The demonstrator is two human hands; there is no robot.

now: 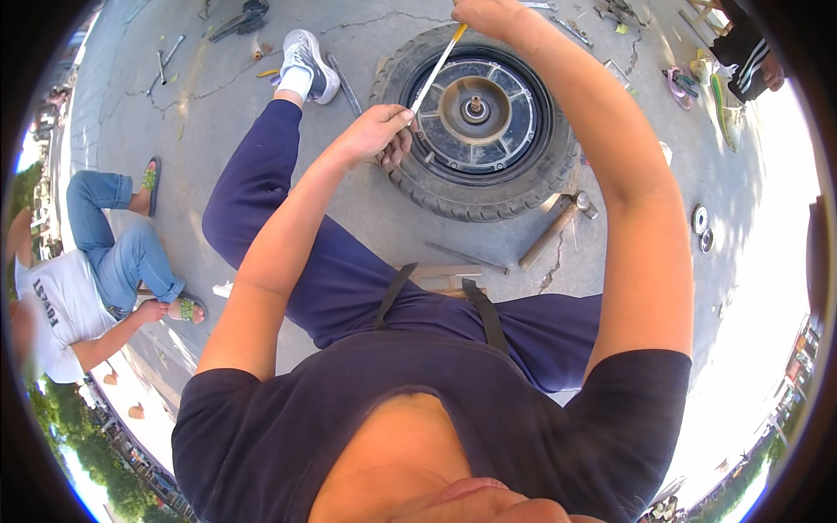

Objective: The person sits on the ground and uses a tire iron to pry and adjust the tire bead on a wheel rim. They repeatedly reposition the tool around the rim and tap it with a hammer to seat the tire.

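A wheel with a black tyre [488,199] lies flat on the ground before me. Its dark ribbed hub [475,113] faces up, with a rusty axle end in the middle. A long thin screwdriver [436,74] with a pale shaft and a yellow handle slants across the wheel's left side. My right hand [485,16], partly cut off by the upper edge, is closed at the handle end. Lower down, my left hand [379,138] pinches the shaft near the rim, its curled fingers over the tyre. The screwdriver's tip is hidden by this hand.
A hammer [554,231] and a thin metal bar [466,256] lie near the wheel. Another bar [345,84] rests beside my left shoe [309,65]. Wrenches [162,66] are scattered far left; two metal rings [701,228] lie right. One person [65,301] sits left, another [754,57] far right.
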